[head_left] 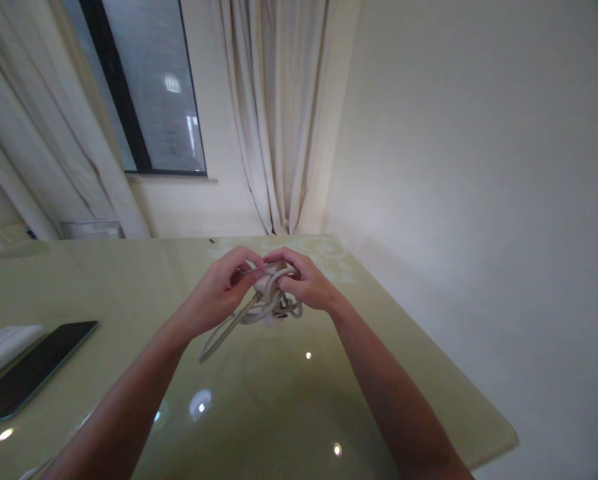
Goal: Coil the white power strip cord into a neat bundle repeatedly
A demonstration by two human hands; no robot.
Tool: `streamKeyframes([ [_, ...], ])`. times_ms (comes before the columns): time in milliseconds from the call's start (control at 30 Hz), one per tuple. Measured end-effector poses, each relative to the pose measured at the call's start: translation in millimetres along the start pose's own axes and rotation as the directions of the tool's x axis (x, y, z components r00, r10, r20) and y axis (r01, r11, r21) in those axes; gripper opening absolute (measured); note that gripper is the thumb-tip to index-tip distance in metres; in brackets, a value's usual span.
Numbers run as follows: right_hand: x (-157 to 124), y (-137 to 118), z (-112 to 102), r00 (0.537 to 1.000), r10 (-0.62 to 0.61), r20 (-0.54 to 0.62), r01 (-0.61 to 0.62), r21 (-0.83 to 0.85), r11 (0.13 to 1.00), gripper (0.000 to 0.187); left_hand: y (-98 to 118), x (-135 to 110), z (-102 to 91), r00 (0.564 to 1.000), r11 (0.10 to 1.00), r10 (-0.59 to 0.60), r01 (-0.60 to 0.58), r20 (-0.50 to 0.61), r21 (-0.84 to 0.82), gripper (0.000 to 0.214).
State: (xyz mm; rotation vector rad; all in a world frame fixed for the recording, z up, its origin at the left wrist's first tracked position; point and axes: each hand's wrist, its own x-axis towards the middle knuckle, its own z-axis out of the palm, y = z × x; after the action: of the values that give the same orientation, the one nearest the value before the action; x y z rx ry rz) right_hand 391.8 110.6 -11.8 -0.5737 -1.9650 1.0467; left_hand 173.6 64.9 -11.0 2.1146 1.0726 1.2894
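Head view: at left we noted a flat black slab (39, 367). Our left hand (217, 293) pinched, fingertips nearly together, a pale, smooth, coiled cable (269, 285) between both hands; its long axis slanted, the longest loop pointing left toward us. Our right hand (309, 283) gripped the coils, fingers curled. Beneath lay a glossy greenish table (403, 360); rightward, a plain wall (479, 167).
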Motion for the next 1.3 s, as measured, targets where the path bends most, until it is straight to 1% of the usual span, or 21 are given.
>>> streamKeyframes([
  [100, -0.1, 1.4, -0.7, 1.000, -0.010, -0.004, 0.010, 0.008, 1.000, 0.043, -0.4, 0.0, -1.3, 1.000, 1.000, -0.007, 0.007, 0.014, -0.027, 0.016],
  [333, 1.2, 6.7, -0.5, 0.999, -0.023, -0.039, 0.025, 0.065, 0.998, 0.040, -1.1, -0.8, -3.8, 0.995, 0.989, -0.045, 0.057, 0.087, -0.139, 0.028],
  [467, 2.0, 9.6, -0.1, 0.999, -0.017, -0.052, 0.023, 0.118, 0.993, 0.036, -2.7, 1.3, -6.0, 0.996, 0.990, 0.016, -0.003, 0.091, -0.139, 0.028],
  [567, 2.0, 11.1, -0.1, 0.997, 0.008, -0.078, 0.005, 0.167, 0.986, 0.034, -4.5, 2.7, -8.9, 0.992, 0.986, 0.067, -0.050, 0.105, -0.158, 0.034],
  [633, 1.5, 11.0, -0.1, 0.995, 0.037, -0.089, -0.018, 0.202, 0.979, 0.032, -5.2, 2.8, -10.8, 0.992, 0.980, 0.061, -0.038, 0.112, -0.195, 0.038],
  [700, 1.0, 10.3, 0.0, 0.992, 0.058, -0.108, -0.032, 0.227, 0.973, 0.029, -5.2, 2.3, -12.2, 0.995, 0.978, 0.017, 0.004, 0.102, -0.210, 0.036],
  [800, 1.1, 9.9, 0.5, 0.982, 0.067, -0.174, -0.026, 0.227, 0.974, 0.025, -5.5, 1.9, -13.1, 0.997, 0.988, -0.067, 0.070, 0.026, -0.137, 0.034],
  [867, 1.8, 10.5, 1.1, 0.973, 0.066, -0.221, -0.018, 0.213, 0.977, 0.023, -7.1, 2.1, -12.9, 0.995, 0.992, -0.095, 0.092, -0.041, -0.087, 0.034],
  [933, 2.6, 11.1, 1.8, 0.964, 0.070, -0.255, -0.014, 0.215, 0.977, 0.023, -9.7, 2.7, -12.5, 0.990, 0.992, -0.111, 0.105, -0.086, -0.062, 0.032],
  [1000, 3.0, 10.8, 2.5, 0.956, 0.075, -0.283, -0.011, 0.221, 0.975, 0.024, -12.2, 3.1, -12.3, 0.990, 0.994, -0.105, 0.103, -0.089, -0.023, 0.031],
  [1100, 3.1, 9.0, 3.5, 0.954, 0.067, -0.292, -0.006, 0.205, 0.979, 0.025, -13.7, 2.8, -11.7, 0.998, 0.994, -0.053, 0.055, -0.022, 0.089, 0.031],
  [1167, 3.3, 8.0, 3.8, 0.957, 0.077, -0.280, -0.019, 0.204, 0.979, 0.025, -13.2, 2.2, -10.1, 0.999, 0.989, -0.035, 0.035, -0.005, 0.146, 0.032],
  [1300, 5.0, 7.8, 3.6, 0.937, 0.180, -0.299, -0.100, 0.265, 0.959, 0.025, -11.6, 1.6, -4.6, 0.994, 0.984, -0.082, 0.092, -0.070, 0.152, 0.036],
])
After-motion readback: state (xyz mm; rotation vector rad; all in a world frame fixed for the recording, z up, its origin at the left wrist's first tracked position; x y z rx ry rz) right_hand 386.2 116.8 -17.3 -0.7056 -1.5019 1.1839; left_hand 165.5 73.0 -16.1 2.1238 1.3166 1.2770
